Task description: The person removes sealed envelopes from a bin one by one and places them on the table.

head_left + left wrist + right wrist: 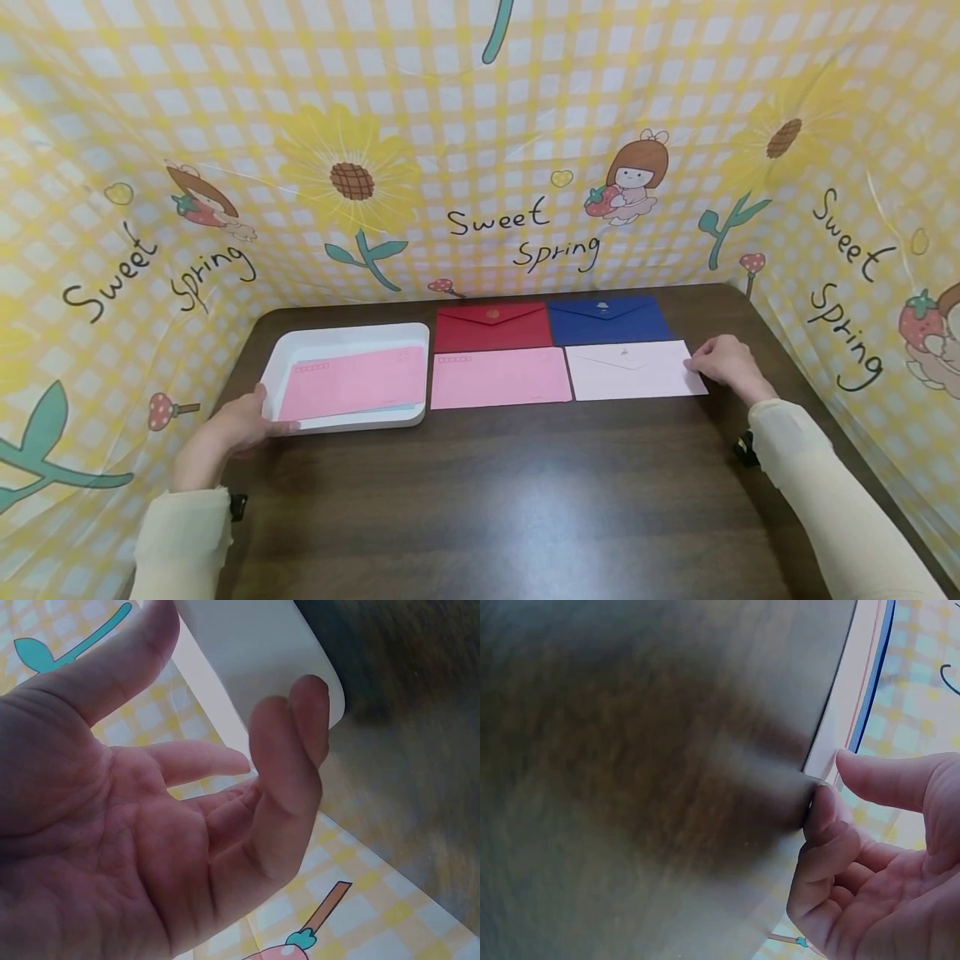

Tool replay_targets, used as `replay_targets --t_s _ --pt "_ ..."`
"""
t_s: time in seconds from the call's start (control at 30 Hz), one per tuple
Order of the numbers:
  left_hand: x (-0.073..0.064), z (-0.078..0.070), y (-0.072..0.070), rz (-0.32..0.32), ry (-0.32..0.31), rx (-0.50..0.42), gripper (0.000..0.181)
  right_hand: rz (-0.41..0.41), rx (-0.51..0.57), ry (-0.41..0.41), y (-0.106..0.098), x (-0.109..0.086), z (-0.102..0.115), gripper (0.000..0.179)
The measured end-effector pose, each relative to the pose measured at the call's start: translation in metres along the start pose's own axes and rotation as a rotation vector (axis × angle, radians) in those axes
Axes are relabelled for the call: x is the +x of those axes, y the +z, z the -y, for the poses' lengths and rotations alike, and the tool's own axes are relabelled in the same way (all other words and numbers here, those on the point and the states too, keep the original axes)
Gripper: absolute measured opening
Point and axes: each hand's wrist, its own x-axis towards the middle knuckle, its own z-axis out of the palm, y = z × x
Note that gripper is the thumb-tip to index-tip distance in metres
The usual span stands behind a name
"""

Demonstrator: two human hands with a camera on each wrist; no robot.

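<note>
- One white tray (pixel 330 340) is counted.
- Two pink envelopes (pixel 500 379) are seen, one inside the tray.
- One red envelope (pixel 492 330), one blue envelope (pixel 609 323) and one white envelope (pixel 633 372) are counted.
- Under the tray's pink envelope, one light-blue edge (pixel 397 408) is shown.

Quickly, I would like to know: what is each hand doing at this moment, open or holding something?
Left hand: holding the tray by its corner.
Right hand: pinching the white envelope at its edge.

Head view: bright, mostly sharp; soft whitish glare on the table (pixel 540 483), cloth (pixel 465 125) stretched toward the edges. Both wrist views dimmer, softer. Left hand's (pixel 172 825) palm in shade; table grain smeared, out of focus in right wrist view.
</note>
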Motion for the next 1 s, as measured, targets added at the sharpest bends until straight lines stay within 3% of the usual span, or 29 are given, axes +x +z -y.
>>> replay_targets --t_s 1.0 --pt "0.0014 0.0047 0.0017 -0.005 0.011 0.009 0.116 0.077 -0.051 -0.072 0.0029 0.0014 0.0028 0.046"
